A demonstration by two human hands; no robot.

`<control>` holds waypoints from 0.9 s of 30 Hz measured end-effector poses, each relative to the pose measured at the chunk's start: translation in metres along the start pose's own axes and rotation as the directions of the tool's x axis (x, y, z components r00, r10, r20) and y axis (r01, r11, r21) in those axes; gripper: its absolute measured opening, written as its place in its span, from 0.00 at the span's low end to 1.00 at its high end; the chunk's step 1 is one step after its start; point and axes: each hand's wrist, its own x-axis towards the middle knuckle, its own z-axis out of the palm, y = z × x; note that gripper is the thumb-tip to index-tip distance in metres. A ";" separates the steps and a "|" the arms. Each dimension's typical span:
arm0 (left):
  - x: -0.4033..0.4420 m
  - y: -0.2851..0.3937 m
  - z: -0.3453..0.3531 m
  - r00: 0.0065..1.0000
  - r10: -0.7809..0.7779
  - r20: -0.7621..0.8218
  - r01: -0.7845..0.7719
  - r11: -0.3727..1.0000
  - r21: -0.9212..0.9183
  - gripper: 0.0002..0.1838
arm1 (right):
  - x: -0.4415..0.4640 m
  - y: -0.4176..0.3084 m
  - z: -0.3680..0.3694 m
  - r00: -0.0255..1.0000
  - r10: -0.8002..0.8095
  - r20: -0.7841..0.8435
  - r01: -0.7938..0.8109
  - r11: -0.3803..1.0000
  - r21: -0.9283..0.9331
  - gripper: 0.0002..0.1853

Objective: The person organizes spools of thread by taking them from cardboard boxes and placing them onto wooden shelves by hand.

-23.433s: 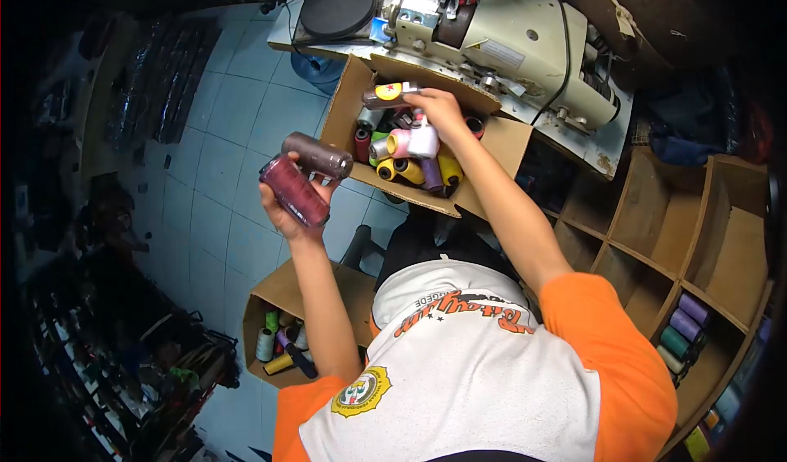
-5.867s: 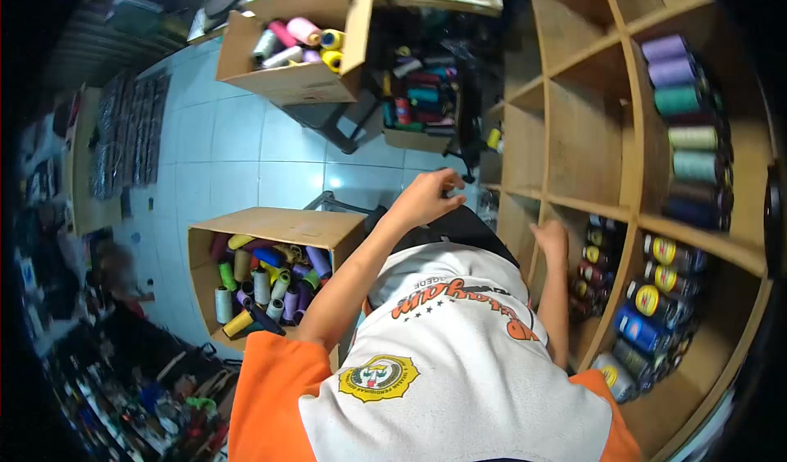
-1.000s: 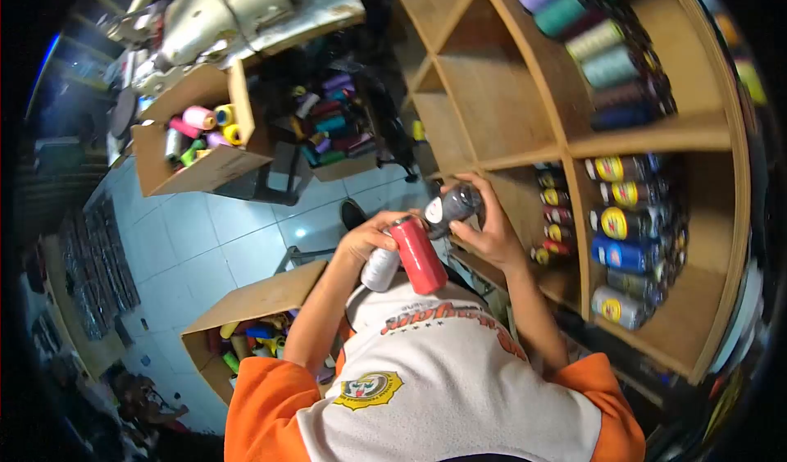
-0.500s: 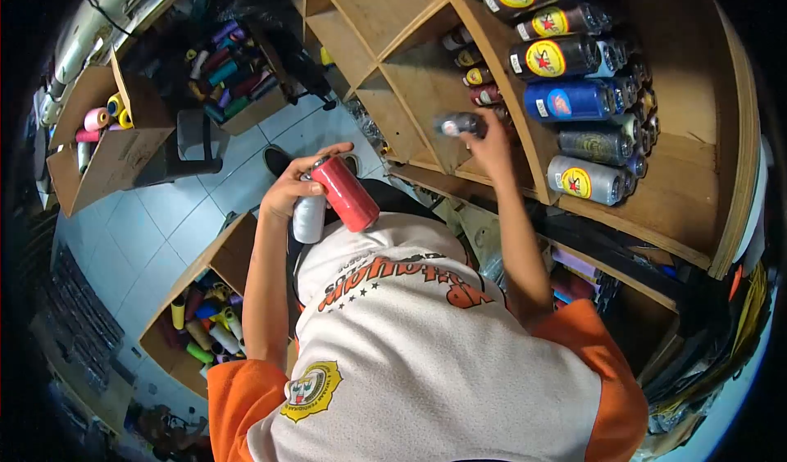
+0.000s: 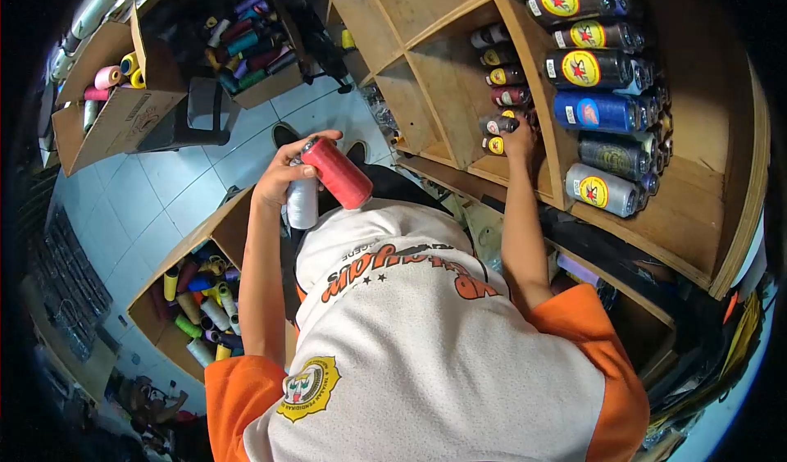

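My left hand [image 5: 279, 171] is wrapped round two spools of thread, a red spool [image 5: 340, 175] tilted in front and a pale grey spool [image 5: 302, 203] beside it, both near my waist. My right hand [image 5: 519, 141] reaches into a compartment of the wooden shelf [image 5: 443, 93], closed on a dark thread spool [image 5: 496, 124] that lies on its side. In the same compartment a maroon spool [image 5: 510, 96] and other dark spools are stacked in a column. Below the held one sits a spool with a yellow label [image 5: 493, 145]. My right fingertips are partly hidden.
The neighbouring compartment holds stacked spools, including a blue spool [image 5: 594, 112] and a grey spool [image 5: 602, 190]. Cardboard boxes of coloured thread stand at left: an upper box [image 5: 115, 130], a lower box [image 5: 234, 241]. A black chair-like object [image 5: 209, 113] stands on the tiled floor [image 5: 172, 183].
My right hand has carried the dark spool from in front of the shelf into the compartment with the maroon spool. My left hand still holds the two spools, and the view has shifted slightly.
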 end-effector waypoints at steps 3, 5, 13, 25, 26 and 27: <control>-0.004 0.001 -0.006 0.999 0.012 -0.048 -0.011 1.000 0.012 0.38 | -0.002 0.001 0.004 1.000 0.018 0.006 -0.019 0.999 0.045 0.33; -0.002 0.002 -0.006 0.995 0.033 -0.091 -0.031 0.999 0.026 0.35 | -0.001 0.000 0.003 0.996 0.080 0.035 -0.082 0.995 0.060 0.33; 0.013 0.002 -0.016 0.994 0.019 -0.105 -0.007 0.993 0.119 0.24 | -0.027 -0.028 -0.015 0.993 0.020 -0.113 -0.015 0.999 0.043 0.32; 0.055 0.018 0.034 0.949 0.135 -0.285 0.173 0.533 0.828 0.24 | -0.137 -0.202 -0.035 0.664 -0.671 0.330 0.167 0.563 0.809 0.29; 0.055 0.023 0.045 0.945 0.157 -0.286 0.194 0.437 0.878 0.26 | -0.134 -0.208 -0.033 0.651 -0.688 0.320 0.251 0.594 0.764 0.29; 0.054 0.026 0.055 0.950 0.187 -0.250 0.158 0.403 0.902 0.26 | -0.130 -0.210 -0.032 0.638 -0.704 0.312 0.334 0.619 0.711 0.29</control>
